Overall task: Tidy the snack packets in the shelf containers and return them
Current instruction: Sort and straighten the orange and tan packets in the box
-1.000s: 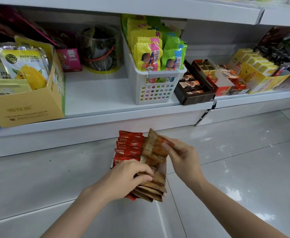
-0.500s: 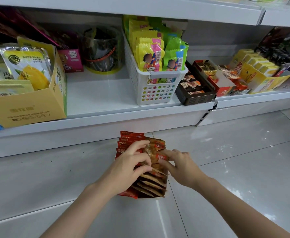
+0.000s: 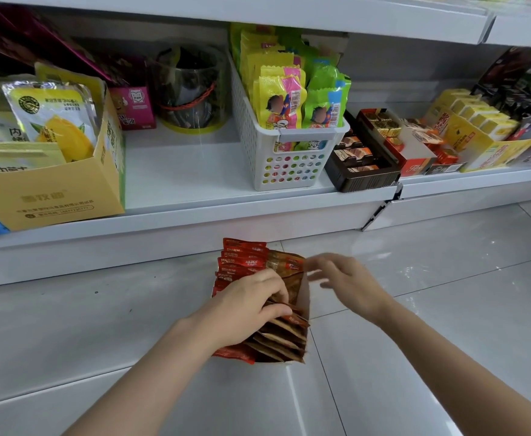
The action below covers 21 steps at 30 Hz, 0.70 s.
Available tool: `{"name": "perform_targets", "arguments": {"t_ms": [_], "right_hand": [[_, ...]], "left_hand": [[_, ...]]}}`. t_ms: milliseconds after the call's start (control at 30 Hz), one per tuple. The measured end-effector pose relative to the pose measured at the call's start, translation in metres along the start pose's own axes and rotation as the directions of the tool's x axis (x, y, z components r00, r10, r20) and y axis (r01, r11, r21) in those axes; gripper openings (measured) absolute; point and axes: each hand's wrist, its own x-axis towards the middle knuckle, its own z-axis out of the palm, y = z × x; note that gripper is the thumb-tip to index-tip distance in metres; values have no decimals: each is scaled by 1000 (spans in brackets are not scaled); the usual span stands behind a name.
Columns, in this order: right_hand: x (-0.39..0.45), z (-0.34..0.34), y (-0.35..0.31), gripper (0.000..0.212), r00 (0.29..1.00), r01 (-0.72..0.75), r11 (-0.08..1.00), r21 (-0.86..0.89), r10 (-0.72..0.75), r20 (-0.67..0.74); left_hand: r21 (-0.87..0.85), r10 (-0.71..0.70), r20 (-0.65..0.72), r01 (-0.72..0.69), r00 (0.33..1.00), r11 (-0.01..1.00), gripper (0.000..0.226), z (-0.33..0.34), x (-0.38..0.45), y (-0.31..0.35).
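Observation:
A narrow container on the floor tiles holds two rows of snack packets: red packets point(image 3: 242, 258) on the left and brown packets point(image 3: 284, 338) on the right. My left hand point(image 3: 248, 306) lies on top of them, fingers curled into the brown row and pinching packets. My right hand point(image 3: 342, 281) hovers just right of the container, blurred, fingers spread and holding nothing. The container's pale right wall point(image 3: 304, 291) shows between the hands.
The white shelf point(image 3: 179, 171) above the floor carries a yellow carton point(image 3: 53, 196) of mango packets at left, a white perforated basket point(image 3: 289, 162) of yellow and green packets, dark chocolate trays point(image 3: 361, 171) and yellow boxes point(image 3: 484, 136) at right. A bare gap lies between carton and basket.
My right hand set a brown packet into the container, then let go and drew away to the right. My left hand shifted forward onto the brown row.

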Motion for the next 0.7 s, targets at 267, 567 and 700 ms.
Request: {"name": "perform_targets", "arguments": {"t_ms": [267, 567, 700], "right_hand": [[13, 38, 9, 20, 954, 83, 910, -407, -191, -232], [13, 17, -1, 9, 905, 111, 993, 40, -84, -416], [-2, -13, -8, 2, 896, 115, 973, 200, -15, -443]], "left_hand": [[8, -28, 19, 28, 999, 1000, 8, -1, -9, 5], [-111, -65, -10, 64, 998, 992, 17, 2, -15, 1], [-192, -142, -21, 135, 990, 972, 41, 2, -16, 7]]}}
